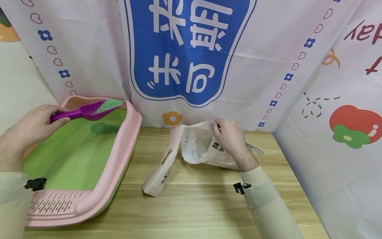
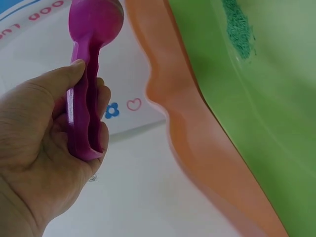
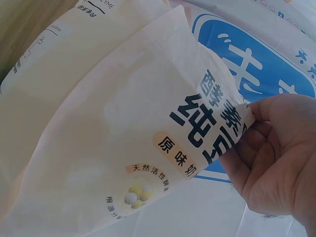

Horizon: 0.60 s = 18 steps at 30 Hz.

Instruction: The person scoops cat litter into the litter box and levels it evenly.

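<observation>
- Over pink-rimmed tray [image 1: 121, 149] with green granules [image 1: 104, 128], gripping similarly loaded purple scoop [image 1: 86, 112] with left fingers [image 2: 64, 76]
- With right fingers [image 3: 276, 109], pinching pale bag [image 3: 108, 123] of unclear contents

one each: scoop [image 1: 86, 112], bag [image 1: 219, 157], tray [image 1: 123, 146]

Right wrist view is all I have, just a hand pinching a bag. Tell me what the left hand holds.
Observer: The left hand grips a purple scoop.
Operator: Say what the scoop carries.
Observer: Green granules heaped in its bowl, as the head view shows.
Operator: Report any more of them outside the scoop.
Observer: A small pile lies on the green floor of the pink tray.
</observation>
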Tool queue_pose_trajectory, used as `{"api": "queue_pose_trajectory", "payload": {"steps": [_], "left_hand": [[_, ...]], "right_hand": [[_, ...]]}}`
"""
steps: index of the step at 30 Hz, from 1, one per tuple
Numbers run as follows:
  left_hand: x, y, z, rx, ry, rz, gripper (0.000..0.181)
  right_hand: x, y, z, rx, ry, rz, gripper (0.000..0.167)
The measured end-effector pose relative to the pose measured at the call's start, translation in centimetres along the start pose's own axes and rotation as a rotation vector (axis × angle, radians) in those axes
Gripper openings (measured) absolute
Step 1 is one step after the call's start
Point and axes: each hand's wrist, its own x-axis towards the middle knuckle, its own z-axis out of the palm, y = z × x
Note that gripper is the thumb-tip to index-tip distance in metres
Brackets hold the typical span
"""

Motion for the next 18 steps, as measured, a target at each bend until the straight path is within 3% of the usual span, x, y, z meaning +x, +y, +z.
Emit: {"api": "queue_pose_trajectory", "payload": {"steps": [18], "left_hand": [[-0.5,-1.5,0.4,-0.011,-0.163,-0.064,0.034]], "right_hand": [[0.0,0.0,-0.1,-0.003,-0.011,0.006,0.036]]}}
